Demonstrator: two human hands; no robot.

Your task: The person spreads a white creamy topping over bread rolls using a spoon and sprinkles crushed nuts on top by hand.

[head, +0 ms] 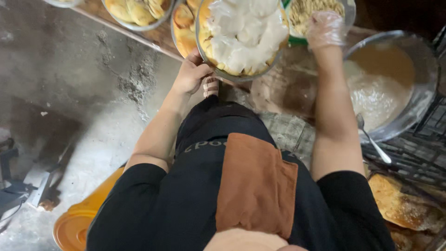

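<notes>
Floor (83,79): grey concrete, takes the whole left side. Your black apron (209,195) with a brown pocket fills the near middle. The orange bucket (74,223) sits near left by your leg.

Basin (429,88): big, metal, at the right, holding pale batter with brown liquid at its far side. The spoon (371,139) leans on its near rim.

Bowl (218,69): glass, at the far middle, on or just over the near edge of the wooden table (160,39). It looks heaped, with white wet-looking pieces on top and golden fried pieces under them and at the sides. The pile reaches the rim.

Tray (404,204): near right, browned food on it, well apart from the bowl. A pastry bowl (134,11) stands far left on the table and a crumb bowl (346,14) far right.

Left hand (190,74): bare, fingers closed around the bowl's near-left rim, thumb on the outside.
Right hand (325,28): in a clear plastic glove, at the bowl's far-right side, just beside the crumb bowl. You can't tell whether its fingers grip anything.

Step, as a guess: you're holding or steadying the full bowl at the table edge. Any shift of it calls for a level carry and a second grip on the right rim, since the pile is high and the glass is probably heavy and slick.
</notes>
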